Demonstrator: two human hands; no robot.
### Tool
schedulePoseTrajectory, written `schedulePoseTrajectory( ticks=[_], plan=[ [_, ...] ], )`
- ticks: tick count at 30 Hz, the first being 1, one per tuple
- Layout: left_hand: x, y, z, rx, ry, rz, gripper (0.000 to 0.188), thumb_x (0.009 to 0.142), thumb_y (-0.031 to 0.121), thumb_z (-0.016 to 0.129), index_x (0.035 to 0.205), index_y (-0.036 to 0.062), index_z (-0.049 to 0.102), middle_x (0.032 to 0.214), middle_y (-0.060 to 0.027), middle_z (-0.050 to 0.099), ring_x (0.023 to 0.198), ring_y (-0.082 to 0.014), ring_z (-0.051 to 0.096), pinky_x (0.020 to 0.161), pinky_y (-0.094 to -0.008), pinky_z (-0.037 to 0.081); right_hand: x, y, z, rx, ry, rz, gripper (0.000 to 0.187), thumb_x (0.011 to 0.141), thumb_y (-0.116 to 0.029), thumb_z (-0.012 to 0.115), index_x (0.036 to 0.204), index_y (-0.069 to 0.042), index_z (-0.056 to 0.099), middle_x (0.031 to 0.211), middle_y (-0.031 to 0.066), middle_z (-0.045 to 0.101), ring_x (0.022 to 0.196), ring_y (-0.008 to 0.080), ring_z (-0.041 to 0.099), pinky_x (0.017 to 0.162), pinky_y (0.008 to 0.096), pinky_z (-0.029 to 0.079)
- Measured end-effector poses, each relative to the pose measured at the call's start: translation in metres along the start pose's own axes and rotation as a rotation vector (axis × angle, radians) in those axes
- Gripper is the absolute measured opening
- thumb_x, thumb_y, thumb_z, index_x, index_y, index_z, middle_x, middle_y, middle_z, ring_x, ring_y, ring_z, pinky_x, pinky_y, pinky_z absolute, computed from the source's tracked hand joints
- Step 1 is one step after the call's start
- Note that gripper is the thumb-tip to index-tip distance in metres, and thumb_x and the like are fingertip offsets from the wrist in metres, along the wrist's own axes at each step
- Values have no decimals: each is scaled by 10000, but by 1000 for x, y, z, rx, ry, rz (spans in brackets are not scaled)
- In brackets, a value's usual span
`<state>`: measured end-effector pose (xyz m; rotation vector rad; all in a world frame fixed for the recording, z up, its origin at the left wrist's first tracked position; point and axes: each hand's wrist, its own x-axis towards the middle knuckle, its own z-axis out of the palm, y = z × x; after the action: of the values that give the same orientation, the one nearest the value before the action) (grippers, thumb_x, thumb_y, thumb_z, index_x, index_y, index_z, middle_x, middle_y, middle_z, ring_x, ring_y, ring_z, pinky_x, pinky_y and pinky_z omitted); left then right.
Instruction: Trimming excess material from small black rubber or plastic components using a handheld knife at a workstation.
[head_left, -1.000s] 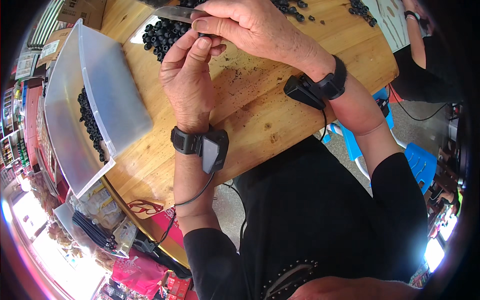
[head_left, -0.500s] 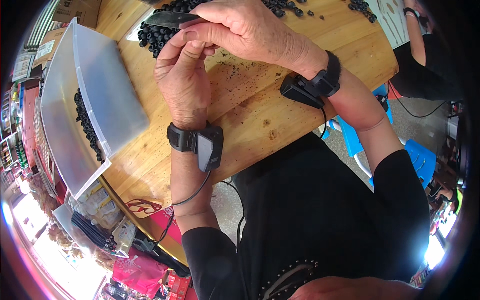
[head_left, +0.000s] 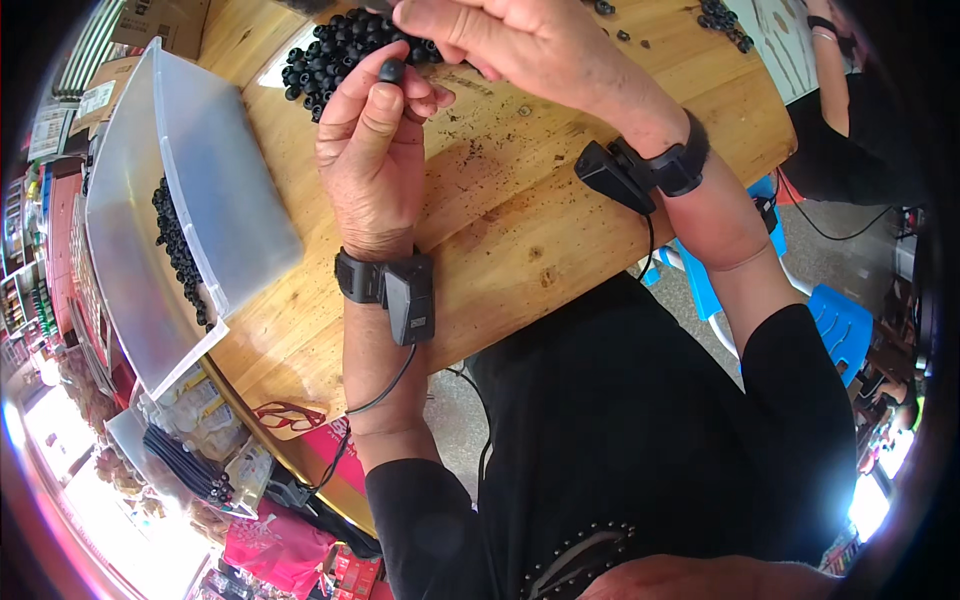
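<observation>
Between the thumb and forefinger of my left hand (head_left: 372, 150) a small black round piece (head_left: 392, 70) is pinched, smooth and bead-like. Up and to the right, apart from it, my right hand (head_left: 525, 50) is closed on a knife; only a dark bit of the knife (head_left: 376, 5) shows at the top edge. Behind my left fingers lies a pile of similar black round pieces (head_left: 335, 55), several with a hole in them. Dark crumbs are scattered over the wooden table (head_left: 500, 250) below my right hand.
A translucent plastic bin (head_left: 225, 190) stands at the table's left, with black bits (head_left: 180, 255) inside. More black pieces (head_left: 725, 22) lie at the far right. Red-framed glasses (head_left: 290, 415) rest near the front left edge. Another person's arm (head_left: 830, 80) and a blue chair (head_left: 840, 325) are at the right.
My right hand has moved up and right, away from my left hand, taking the knife mostly out of view. The black piece in my left fingers now shows.
</observation>
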<state>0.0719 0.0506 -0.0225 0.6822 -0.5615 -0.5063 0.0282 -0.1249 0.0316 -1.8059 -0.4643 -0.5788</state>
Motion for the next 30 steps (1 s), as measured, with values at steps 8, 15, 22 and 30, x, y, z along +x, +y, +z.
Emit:
schedulePoseTrajectory(
  ticks=[8,15,22,30],
  plan=[
    [-2,-1,4,83,91,15,205,938,22,649,1136,-10,689,940,-116,710,815,-186,663,816,-342,565,-2,-5,6,-126,-116,-45,274,1012,-219,589,1043,48,640,754,140,622,631,242,630,554,344,467],
    [-5,-6,4,112,154,49,180,915,-6,667,1092,-22,697,945,-128,722,800,-194,663,783,-318,555,-7,-3,9,-419,-114,-120,231,979,-177,604,836,-1,559,701,119,518,642,303,588,539,394,461],
    [-6,-7,1,92,224,57,180,904,-22,669,1082,-25,696,956,-129,724,788,-200,662,769,-313,557,-11,0,17,-440,-13,-194,167,956,-146,613,866,-18,554,737,121,540,658,317,594,542,390,485],
    [-8,-8,6,127,274,100,179,898,-21,676,1075,-29,699,967,-131,726,779,-201,661,760,-307,561,-13,0,19,-448,-20,-190,151,951,-132,605,872,-19,543,738,124,537,667,316,599,545,387,491]
  ],
)
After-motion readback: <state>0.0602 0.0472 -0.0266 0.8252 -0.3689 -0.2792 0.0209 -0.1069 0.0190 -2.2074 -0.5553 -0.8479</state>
